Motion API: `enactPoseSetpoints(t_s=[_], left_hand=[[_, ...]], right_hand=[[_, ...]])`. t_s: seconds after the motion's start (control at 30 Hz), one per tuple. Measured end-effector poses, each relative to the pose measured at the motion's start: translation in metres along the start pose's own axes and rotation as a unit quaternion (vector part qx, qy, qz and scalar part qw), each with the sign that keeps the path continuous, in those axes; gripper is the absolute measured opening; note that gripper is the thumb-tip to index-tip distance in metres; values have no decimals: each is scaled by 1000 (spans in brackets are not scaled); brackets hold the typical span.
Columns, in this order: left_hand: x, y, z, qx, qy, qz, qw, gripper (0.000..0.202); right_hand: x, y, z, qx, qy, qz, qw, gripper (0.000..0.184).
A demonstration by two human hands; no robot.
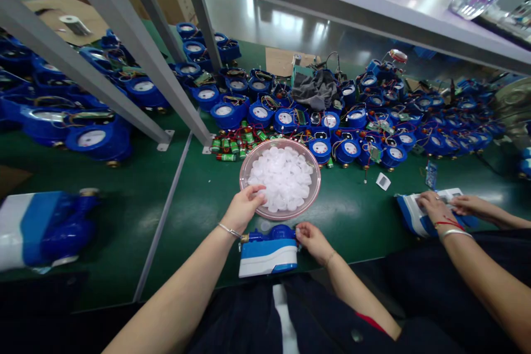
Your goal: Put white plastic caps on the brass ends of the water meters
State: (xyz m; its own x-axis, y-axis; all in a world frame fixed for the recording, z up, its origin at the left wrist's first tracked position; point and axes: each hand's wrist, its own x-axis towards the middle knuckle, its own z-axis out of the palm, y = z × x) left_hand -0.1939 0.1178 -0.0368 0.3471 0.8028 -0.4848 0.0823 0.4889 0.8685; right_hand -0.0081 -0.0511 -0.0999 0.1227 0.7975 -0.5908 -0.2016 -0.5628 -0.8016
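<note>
My left hand (245, 209) reaches over the near left rim of a pinkish, see-through bowl (244, 168). Its thumb and forefinger come together at the edge of a heap of white plastic caps (284, 177); what lies between them is hidden. Just below the bowl, a water meter (269, 257) with a blue body and a white and blue cover lies on the bench, its brass pipe end to the left. My right hand (314, 241) has its fingers closed on the meter's right pipe end, and they cover that end.
Small green-wrapped batteries (234, 146) lie behind the bowl. Rows of blue meters (286, 117) with wires stand along the back. At right, a co-worker's hands (440, 211) are on another meter (410, 215). Shelf posts (174, 61) rise at left; another meter (50, 229) lies there.
</note>
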Motion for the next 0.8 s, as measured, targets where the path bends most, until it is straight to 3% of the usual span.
enactPoseSetpoints(t_s=[0.13, 0.23, 0.3, 0.47, 0.6, 0.8], left_hand=[[-16, -11, -33, 57, 21, 4, 998, 51], [-32, -37, -61, 102, 35, -46, 993, 51], [-41, -57, -70, 109, 18, -89, 990, 57], [-45, -89, -64, 135, -42, -121, 982, 60], [-39, -100, -66, 209, -56, -140, 966, 51], [-34, -109, -72, 270, -53, -166, 947, 62]], right_hand=[[-3, -1, 2, 1, -5, -14, 1000, 38], [-5, -2, 0, -1, -16, -22, 1000, 36], [-5, -2, -2, -1, -27, -19, 999, 36], [-4, -2, -4, -12, -50, -7, 999, 35], [-5, -3, -4, -20, -54, -11, 998, 37], [-6, -1, -4, -30, -43, -7, 999, 39]])
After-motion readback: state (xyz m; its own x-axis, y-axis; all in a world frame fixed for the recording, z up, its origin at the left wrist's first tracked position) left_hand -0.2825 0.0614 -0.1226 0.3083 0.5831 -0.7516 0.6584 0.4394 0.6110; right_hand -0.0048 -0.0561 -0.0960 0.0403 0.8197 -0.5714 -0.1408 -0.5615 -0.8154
